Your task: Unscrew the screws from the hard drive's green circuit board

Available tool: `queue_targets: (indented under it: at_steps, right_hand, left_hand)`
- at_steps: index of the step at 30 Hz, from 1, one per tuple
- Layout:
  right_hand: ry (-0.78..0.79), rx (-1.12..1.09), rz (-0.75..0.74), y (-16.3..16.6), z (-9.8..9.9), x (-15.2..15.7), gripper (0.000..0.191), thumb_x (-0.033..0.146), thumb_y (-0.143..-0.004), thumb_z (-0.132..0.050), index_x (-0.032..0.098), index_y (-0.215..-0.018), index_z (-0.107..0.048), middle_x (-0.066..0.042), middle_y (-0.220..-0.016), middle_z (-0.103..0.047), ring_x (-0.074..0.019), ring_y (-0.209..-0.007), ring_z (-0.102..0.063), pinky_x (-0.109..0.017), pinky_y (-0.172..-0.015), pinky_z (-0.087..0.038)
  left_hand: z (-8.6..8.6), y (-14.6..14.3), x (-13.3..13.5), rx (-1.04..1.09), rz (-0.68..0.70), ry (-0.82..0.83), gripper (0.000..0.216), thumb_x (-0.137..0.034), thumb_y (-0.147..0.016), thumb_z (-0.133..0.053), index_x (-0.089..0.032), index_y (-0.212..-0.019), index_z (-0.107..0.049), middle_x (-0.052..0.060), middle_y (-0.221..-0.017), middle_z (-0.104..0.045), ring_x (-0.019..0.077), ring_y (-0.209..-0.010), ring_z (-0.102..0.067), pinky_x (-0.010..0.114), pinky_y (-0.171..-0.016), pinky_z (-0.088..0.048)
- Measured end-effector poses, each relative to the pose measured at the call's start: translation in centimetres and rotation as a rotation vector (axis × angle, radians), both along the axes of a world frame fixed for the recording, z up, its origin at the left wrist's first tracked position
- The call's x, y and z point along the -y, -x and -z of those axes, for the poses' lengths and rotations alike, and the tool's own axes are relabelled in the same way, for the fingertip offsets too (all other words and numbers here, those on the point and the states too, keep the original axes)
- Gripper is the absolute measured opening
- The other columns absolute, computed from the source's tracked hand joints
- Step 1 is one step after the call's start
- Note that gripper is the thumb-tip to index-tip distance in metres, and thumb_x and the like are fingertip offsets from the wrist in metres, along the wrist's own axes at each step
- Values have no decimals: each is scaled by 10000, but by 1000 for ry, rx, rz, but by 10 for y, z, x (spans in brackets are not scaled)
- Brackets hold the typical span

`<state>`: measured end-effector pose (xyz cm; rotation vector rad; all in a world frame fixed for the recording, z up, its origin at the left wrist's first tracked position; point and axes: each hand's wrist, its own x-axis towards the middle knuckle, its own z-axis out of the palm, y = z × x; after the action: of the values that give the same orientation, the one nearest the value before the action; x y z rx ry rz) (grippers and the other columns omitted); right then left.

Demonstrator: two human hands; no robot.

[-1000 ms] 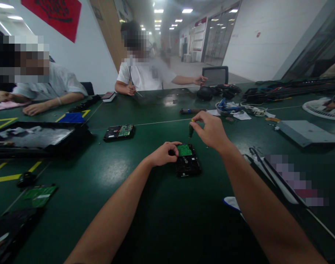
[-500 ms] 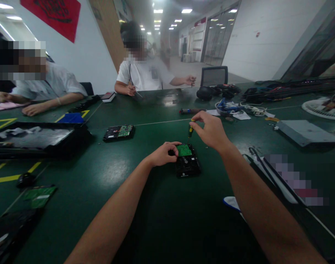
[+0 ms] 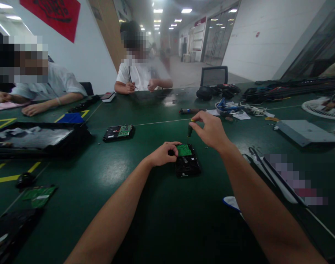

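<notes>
A black hard drive (image 3: pixel 187 167) lies on the green table in front of me, its green circuit board (image 3: pixel 184 150) facing up at the far end. My left hand (image 3: pixel 165 154) grips the drive's left edge, thumb and fingers bent around it. Above the far edge, my right hand (image 3: pixel 210 129) pinches the top of a screwdriver (image 3: pixel 190 131) with a dark handle and yellow cap. The screwdriver stands nearly upright, its thin shaft pointing down at the board's far edge; whether the tip sits in a screw is too small to tell.
Another hard drive (image 3: pixel 118 132) lies to the left, near a black tray (image 3: pixel 46 141). A grey metal box (image 3: pixel 307 132) and a bowl of blue cables (image 3: pixel 225 108) are at the right. Two people sit across the table; one co-worker's hand (image 3: pixel 130 87) holds a thin tool.
The screwdriver's handle has turned between my right fingers, its yellow marks now out of sight. My left hand stays on the drive. The co-worker opposite has drawn one hand inward.
</notes>
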<state>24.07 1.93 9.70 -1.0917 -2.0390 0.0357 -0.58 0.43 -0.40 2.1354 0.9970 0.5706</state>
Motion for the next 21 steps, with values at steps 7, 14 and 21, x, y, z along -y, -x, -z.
queue_targets:
  at_steps: [7, 14, 21]
  right_hand:
    - [-27, 34, -19, 0, -1, 1, 50, 241, -917, -624, 236, -962, -644, -92, -1042, -730, -286, -1017, -660, -453, -917, -481]
    - [-1, 14, -6, 0, -1, 1, 69, 296, -904, -667, 241, -935, -640, -74, -983, -733, -270, -943, -663, -432, -867, -484]
    - [-14, 30, -9, 1, 0, 1, 65, 270, -903, -645, 245, -963, -648, -83, -1049, -723, -279, -1019, -649, -452, -924, -472]
  left_hand:
    - [-1, -1, 0, -1, -8, 1, 133, -221, -751, -722, -208, -877, -682, 67, -1534, -538, 310, -1417, -480, 516, -1216, -302]
    - [2, 1, -1, 0, 0, 14, 160, -216, -732, -710, -209, -889, -678, 70, -1540, -530, 306, -1418, -474, 521, -1208, -306]
    - [3, 0, -1, 19, -2, 13, 157, -206, -721, -717, -210, -872, -676, 73, -1530, -540, 308, -1415, -482, 527, -1208, -302]
